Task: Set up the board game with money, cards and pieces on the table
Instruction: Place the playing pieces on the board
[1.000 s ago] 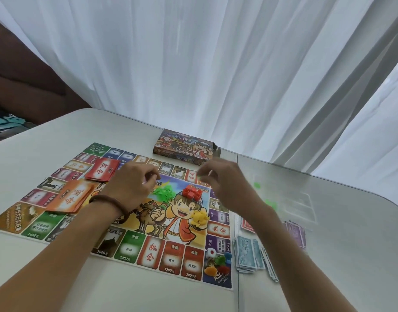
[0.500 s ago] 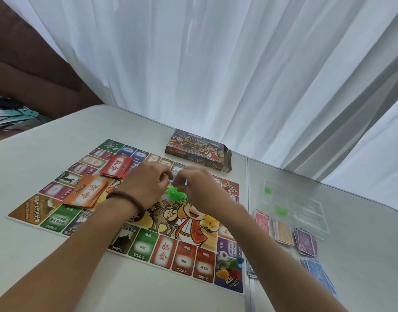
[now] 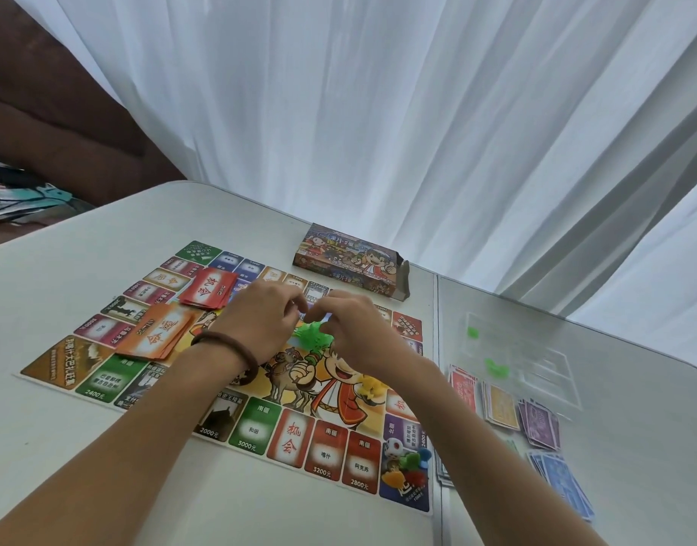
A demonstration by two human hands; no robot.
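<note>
The game board (image 3: 256, 427) lies flat on the white table. My left hand (image 3: 260, 321) and my right hand (image 3: 358, 333) meet over its middle, fingertips curled together on a cluster of green pieces (image 3: 315, 334). Exactly what the fingers pinch is partly hidden. A red card deck (image 3: 209, 287) and an orange card deck (image 3: 157, 334) sit on the board's left part. Yellow pieces (image 3: 372, 388) lie under my right forearm. A die (image 3: 393, 447) and coloured pawns (image 3: 407, 465) rest on the near right corner square.
The game box (image 3: 350, 262) stands open behind the board. Stacks of money lie right of the board: red (image 3: 463, 390), yellow (image 3: 502, 407), purple (image 3: 539, 421), blue (image 3: 559, 478). A clear plastic bag (image 3: 535, 360) holds green bits. White curtains hang behind the table.
My right hand moved left from the red pieces to meet my left hand over the green pieces. The camera shifted, bringing more money stacks into sight.
</note>
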